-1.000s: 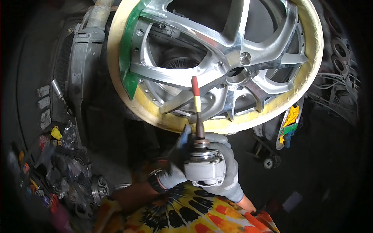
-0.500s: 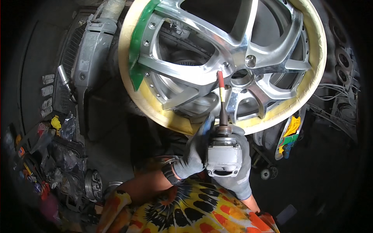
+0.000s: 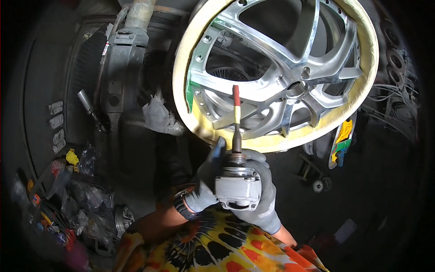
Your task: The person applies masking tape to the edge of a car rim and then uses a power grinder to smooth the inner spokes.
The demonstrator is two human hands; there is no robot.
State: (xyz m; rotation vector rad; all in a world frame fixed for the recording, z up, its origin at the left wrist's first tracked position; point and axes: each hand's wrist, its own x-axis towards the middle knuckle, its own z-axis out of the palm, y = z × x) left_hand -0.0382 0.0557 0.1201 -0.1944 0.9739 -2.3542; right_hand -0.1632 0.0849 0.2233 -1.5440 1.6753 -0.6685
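In front of me stands a silver alloy wheel point(image 3: 253, 89), its rim wrapped in cream masking tape point(image 3: 182, 86) with a green strip point(image 3: 189, 93) along the left inner edge. I hold a grey-white power grinder point(image 3: 239, 187) whose long spindle ends in a red and yellow tip point(image 3: 236, 96). That tip overlaps a left spoke; contact cannot be made out. My left hand point(image 3: 207, 174), gloved in grey, is closed around the grinder's left side near its neck. Gloved too, my right hand point(image 3: 266, 195) wraps its right side from beneath. The tool's body hides some fingers.
A large grey machine column point(image 3: 124, 72) rises at the left, a metal handle point(image 3: 84, 99) beside it. Plastic bags and loose items point(image 3: 90, 197) lie lower left. On the right are a small wheeled stand point(image 3: 317, 185), cables point(image 3: 385, 97) and a yellow-green packet point(image 3: 343, 140).
The grinder's tip has shifted left, away from the hub and farther out along the spoke. The wheel sits farther right in view and looks turned; its green strip appears narrower.
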